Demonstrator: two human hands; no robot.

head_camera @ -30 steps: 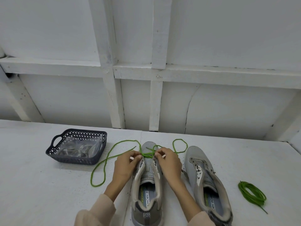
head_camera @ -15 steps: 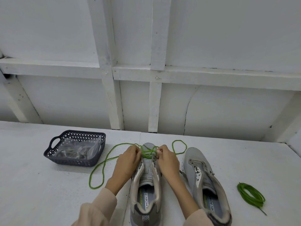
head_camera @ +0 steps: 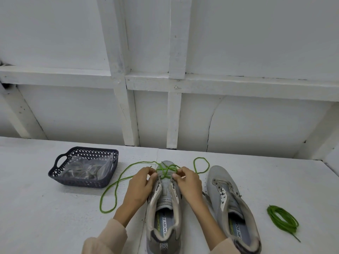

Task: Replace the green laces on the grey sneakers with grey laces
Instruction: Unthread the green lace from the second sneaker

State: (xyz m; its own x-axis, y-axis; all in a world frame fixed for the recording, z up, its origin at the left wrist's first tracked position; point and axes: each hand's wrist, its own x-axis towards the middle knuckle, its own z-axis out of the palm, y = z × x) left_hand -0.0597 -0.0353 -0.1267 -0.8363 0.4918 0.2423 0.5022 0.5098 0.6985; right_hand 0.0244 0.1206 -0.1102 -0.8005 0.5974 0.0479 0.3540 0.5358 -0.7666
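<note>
Head: left fingers (head_camera: 150,174), right fingers (head_camera: 178,174) pinch green lace (head_camera: 166,168) at sneaker (head_camera: 165,196) toe eyelets.

The white table (head_camera: 45,217) is being occupied by a dark basket (head_camera: 77,182), a grey sneaker (head_camera: 166,197), its mate (head_camera: 220,174) and a coiled green lace (head_camera: 278,219).

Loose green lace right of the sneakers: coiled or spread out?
Coiled. The loose green lace lies in a tight bundle of loops on the table, one end trailing out.

Just one wide-angle head cam, looking forward and slightly down: wall (head_camera: 256,43) fills the upper frame, table (head_camera: 36,208) sits close along the bottom.
</note>
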